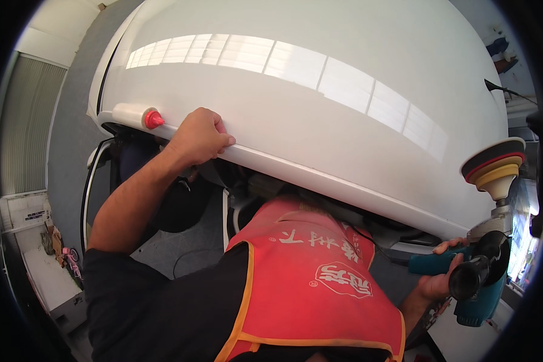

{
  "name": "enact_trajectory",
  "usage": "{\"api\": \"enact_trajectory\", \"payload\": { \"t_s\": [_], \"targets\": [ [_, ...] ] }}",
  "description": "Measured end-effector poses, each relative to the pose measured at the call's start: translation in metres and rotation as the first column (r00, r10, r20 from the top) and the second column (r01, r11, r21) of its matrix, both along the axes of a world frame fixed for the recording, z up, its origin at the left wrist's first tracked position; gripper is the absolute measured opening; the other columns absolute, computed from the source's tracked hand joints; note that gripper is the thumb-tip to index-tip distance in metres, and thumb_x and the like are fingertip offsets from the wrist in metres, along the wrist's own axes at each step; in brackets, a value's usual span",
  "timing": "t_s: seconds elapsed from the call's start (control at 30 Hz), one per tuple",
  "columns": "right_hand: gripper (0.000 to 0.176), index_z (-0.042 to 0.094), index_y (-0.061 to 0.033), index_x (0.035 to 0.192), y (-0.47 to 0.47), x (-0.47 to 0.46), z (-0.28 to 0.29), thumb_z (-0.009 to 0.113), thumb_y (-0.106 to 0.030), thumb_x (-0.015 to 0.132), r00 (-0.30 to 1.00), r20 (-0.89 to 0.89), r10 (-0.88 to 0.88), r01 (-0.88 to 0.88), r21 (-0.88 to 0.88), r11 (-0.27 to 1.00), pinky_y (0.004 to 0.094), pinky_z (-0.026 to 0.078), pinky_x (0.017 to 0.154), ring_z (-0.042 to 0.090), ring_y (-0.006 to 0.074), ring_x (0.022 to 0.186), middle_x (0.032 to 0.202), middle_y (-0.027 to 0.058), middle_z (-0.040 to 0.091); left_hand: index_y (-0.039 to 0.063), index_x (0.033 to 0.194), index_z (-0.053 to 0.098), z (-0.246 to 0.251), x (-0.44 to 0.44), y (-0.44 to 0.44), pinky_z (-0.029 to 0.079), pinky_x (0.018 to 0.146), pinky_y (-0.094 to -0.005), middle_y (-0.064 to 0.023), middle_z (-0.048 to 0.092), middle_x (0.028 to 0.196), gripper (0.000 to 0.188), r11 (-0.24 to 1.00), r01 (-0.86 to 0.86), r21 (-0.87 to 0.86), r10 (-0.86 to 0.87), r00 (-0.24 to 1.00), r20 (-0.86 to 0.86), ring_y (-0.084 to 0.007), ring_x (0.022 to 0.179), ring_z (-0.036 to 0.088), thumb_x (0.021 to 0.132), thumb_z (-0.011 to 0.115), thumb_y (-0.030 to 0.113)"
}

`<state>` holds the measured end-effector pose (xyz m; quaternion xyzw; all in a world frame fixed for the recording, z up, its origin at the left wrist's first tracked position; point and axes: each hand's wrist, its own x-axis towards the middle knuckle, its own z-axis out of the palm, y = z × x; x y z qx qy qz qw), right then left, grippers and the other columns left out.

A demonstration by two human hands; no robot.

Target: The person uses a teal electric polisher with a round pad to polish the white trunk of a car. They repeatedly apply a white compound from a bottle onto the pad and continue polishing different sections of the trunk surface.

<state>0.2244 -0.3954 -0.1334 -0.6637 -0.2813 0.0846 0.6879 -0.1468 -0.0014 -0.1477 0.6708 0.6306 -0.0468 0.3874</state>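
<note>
Before me spreads the glossy white roof of a car. My left hand rests at the roof's near edge, its fingers curled over the white roof rail. Just left of that hand, a translucent squeeze bottle with a red nozzle lies on its side on the roof. My right hand grips the handle of a teal power polisher at the right. The polisher's round pad points up, away from the car's near side; part of the tool hides the right fingers.
An open car door stands at the left, below the roof. The polisher's cord runs behind my red apron. A black roof antenna sticks out at the far right. Boxes and clutter lie at the lower left.
</note>
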Motion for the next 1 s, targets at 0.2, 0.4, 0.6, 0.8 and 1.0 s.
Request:
{"api": "enact_trajectory", "payload": {
  "t_s": [0.2, 0.4, 0.6, 0.8, 1.0],
  "targets": [
    [0.046, 0.054, 0.0064, 0.135, 0.004, 0.004, 0.013, 0.061, -0.028, 0.105, 0.984, -0.179, 0.015, 0.002, 0.099, 0.995, 0.0359, 0.052, 0.081, 0.060, 0.0234, 0.088, 0.114, 0.0152, 0.061, -0.004, 0.077, 0.070, 0.012, 0.008, 0.000, 0.057, 0.062, -0.0358, -0.0134, 0.071, 0.066, 0.022, 0.999, 0.049, -0.008, -0.048, 0.994, 0.100, -0.0220, 0.059, 0.069, 0.085, 0.080, 0.013],
    [0.045, 0.059, 0.0080, 0.133, -0.005, 0.011, 0.008, 0.062, -0.025, 0.104, 0.985, -0.163, -0.052, 0.073, 0.129, 0.989, 0.0365, 0.053, 0.078, 0.062, 0.0249, 0.085, 0.113, 0.0166, 0.063, -0.004, 0.076, 0.067, 0.008, 0.020, -0.009, 0.051, 0.051, -0.0321, -0.0092, 0.067, 0.062, 0.025, 0.960, 0.275, 0.041, -0.278, 0.935, 0.220, -0.0158, 0.053, 0.064, 0.086, 0.081, 0.015],
    [0.044, 0.059, 0.0088, 0.133, 0.000, 0.009, 0.009, 0.062, -0.024, 0.103, 0.956, -0.193, -0.219, 0.248, 0.141, 0.958, 0.0357, 0.053, 0.074, 0.061, 0.0246, 0.084, 0.112, 0.0175, 0.064, -0.003, 0.077, 0.071, 0.000, 0.017, -0.011, 0.057, 0.067, -0.0396, -0.0164, 0.070, 0.066, 0.023, 0.991, 0.128, 0.039, -0.131, 0.988, 0.087, -0.0278, 0.063, 0.070, 0.083, 0.080, 0.017],
    [0.045, 0.058, 0.0091, 0.132, -0.002, 0.011, 0.008, 0.063, -0.025, 0.103, 0.966, -0.184, -0.182, 0.214, 0.172, 0.962, 0.0349, 0.052, 0.073, 0.061, 0.0245, 0.082, 0.110, 0.0172, 0.064, -0.004, 0.076, 0.070, 0.006, 0.029, -0.017, 0.057, 0.070, -0.0403, -0.0168, 0.070, 0.067, 0.025, 0.984, 0.159, 0.080, -0.164, 0.984, 0.071, -0.0282, 0.066, 0.070, 0.084, 0.080, 0.019],
    [0.042, 0.059, 0.0074, 0.128, 0.004, 0.015, 0.014, 0.063, -0.024, 0.102, 0.971, -0.044, -0.234, 0.238, 0.143, 0.961, 0.0355, 0.052, 0.072, 0.061, 0.0243, 0.082, 0.108, 0.0174, 0.064, -0.004, 0.076, 0.069, -0.001, 0.014, -0.014, 0.055, 0.064, -0.0384, -0.0137, 0.070, 0.065, 0.025, 0.975, 0.217, 0.052, -0.223, 0.955, 0.197, -0.0238, 0.062, 0.069, 0.085, 0.080, 0.016]
  ]
}}
